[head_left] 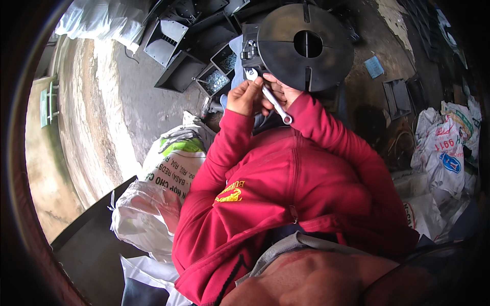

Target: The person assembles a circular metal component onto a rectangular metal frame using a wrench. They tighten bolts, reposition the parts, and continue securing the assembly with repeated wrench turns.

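Observation:
A silver combination wrench (274, 101) slants across the front of my hands, its ring end toward my body and its other end at a black metal bracket. My left hand (244, 97) is closed with thumb and fingers pinching the wrench near its upper end. Close beside it, my right hand (282, 91) has curled fingers behind the wrench shaft, under the disc's edge; what they grip is partly hidden. The bracket (248, 53) carries bolts and adjoins a large black round plate (334, 56) with a central hole and slots.
Small black bins (213, 82) of shiny fasteners stand left of the bracket, near larger black metal trays (176, 71). White printed sacks (168, 163) lie at my left, and more sacks (441, 153) at my right. A blue piece (374, 67) lies on the floor.

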### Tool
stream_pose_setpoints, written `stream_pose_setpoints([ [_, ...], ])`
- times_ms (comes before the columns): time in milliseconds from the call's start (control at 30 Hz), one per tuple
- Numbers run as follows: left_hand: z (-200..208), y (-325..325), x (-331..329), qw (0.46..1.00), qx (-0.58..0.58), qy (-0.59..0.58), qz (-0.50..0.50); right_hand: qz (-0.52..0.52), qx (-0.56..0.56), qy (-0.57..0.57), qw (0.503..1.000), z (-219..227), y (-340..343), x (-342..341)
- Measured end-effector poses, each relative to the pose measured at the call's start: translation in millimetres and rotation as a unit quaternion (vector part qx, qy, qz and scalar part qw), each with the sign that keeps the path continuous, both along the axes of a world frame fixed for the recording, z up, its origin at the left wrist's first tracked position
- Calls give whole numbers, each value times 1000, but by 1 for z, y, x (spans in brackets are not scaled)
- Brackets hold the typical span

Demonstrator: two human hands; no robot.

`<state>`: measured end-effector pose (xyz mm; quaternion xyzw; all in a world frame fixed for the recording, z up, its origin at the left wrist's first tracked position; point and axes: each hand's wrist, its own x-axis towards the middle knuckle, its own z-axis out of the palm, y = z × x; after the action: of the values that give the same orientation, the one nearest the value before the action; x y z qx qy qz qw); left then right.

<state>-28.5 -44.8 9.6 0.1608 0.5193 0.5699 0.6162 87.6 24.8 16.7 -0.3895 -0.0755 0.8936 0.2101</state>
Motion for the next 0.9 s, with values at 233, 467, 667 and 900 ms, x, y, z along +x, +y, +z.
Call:
stream_pose_setpoints([
  [233, 2, -2, -71, 976, 18, 166, -137, 10, -19, 131, 991, -37, 12, 9],
  [467, -3, -19, -39, 992, 18, 111, -65, 73, -73, 152, 983, -27, 20, 7],
  [667, -9, -11, -13, 999, 8, 27, -34, 37, -22, 139, 989, -46, 12, 5],
  [900, -9, 5, -1, 999, 8, 13, 32, 20, 27, -34, 999, -10, 7, 0],
])
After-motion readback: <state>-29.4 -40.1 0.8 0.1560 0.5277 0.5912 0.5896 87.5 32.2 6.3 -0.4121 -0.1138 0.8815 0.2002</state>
